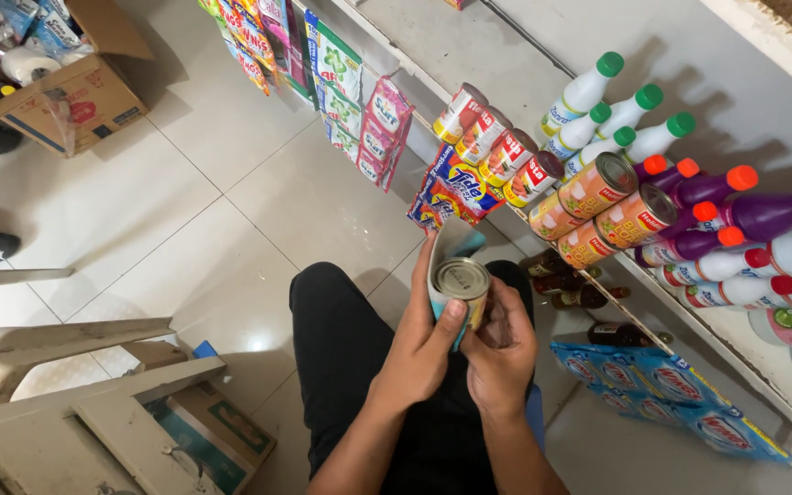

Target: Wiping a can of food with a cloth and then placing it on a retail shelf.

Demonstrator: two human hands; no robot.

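From the head view, the left hand [426, 341] clamps a tin can [462, 280] wrapped in a cloth [446, 247], held over the lap; the right hand [502, 348] grips its side. Wiping goes best with the can steady and turned slowly. The can is sealed, contents hidden. The cardboard box [66, 92] holds packets and bottles.

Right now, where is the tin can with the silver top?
In the head view, the tin can sits centre frame, held by the left hand and right hand over the lap, below the shelf.

Tin can [462, 280] between both hands, shelf [763, 367] right, cardboard box [75, 92] far left.
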